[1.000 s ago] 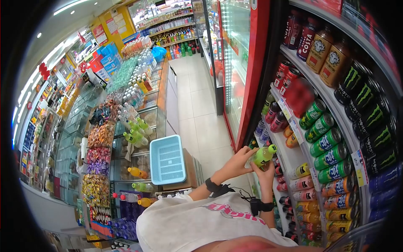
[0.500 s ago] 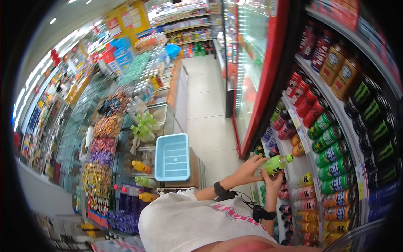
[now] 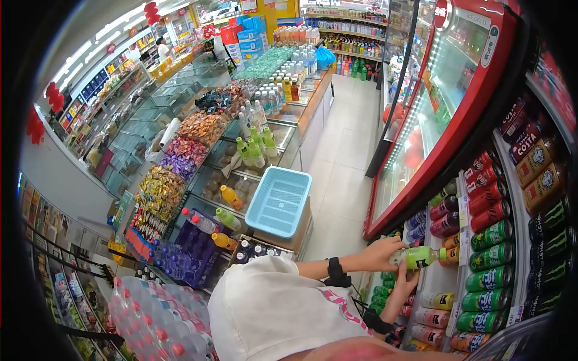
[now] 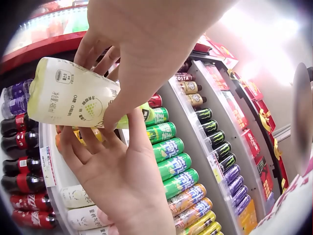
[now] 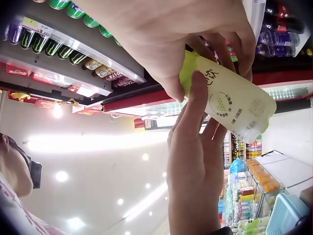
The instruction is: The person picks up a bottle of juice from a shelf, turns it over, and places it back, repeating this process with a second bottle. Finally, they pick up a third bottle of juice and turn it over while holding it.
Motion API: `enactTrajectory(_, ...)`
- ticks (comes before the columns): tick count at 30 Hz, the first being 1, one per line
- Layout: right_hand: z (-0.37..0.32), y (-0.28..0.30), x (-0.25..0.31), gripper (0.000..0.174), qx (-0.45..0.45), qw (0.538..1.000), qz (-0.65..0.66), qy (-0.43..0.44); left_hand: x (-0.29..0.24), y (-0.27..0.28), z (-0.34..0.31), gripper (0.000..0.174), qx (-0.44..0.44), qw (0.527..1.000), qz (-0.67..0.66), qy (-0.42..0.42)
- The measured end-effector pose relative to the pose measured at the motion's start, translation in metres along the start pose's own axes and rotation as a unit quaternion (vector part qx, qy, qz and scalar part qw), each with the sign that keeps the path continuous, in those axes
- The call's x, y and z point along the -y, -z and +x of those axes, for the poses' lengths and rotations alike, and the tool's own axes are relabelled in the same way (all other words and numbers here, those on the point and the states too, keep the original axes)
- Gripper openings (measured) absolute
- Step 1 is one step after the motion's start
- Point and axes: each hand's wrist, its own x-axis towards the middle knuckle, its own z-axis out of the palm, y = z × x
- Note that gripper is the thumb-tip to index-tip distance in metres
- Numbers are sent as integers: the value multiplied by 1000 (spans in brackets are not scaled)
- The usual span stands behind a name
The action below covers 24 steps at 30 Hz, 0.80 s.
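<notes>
My left hand point(image 3: 382, 253) and right hand point(image 3: 410, 281) both curled round a green drink bottle point(image 3: 419, 257), held sideways just before the cooler shelf point(image 3: 441, 280), green and red cans point(image 3: 490, 234) lined along that shelf

I see a pale tiled floor point(image 3: 346, 174) running up the middle of the frame. It lies between a long glass display bench point(image 3: 283, 135) on the left and a red-framed glass fridge door point(image 3: 463, 114) on the right. Drink shelves point(image 3: 460, 207) fill the right edge. Strip lights point(image 3: 120, 36) glow along the ceiling at upper left. Far shelving point(image 3: 349, 27) lines the back wall at top.
</notes>
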Motion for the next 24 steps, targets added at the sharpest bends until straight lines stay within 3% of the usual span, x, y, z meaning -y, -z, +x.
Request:
enactTrajectory(5, 0, -2, 10, 53, 40, 999, 17, -19, -2, 8, 4, 61, -2, 999, -27, 24)
enactTrajectory(14, 0, -1, 25, 58, 66, 998, 4, 23, -12, 1, 3, 65, 26, 998, -44, 39)
enactTrajectory(24, -1, 9, 20, 54, -1, 998, -45, 32, -14, 0, 13, 65, 90, 995, -44, -10)
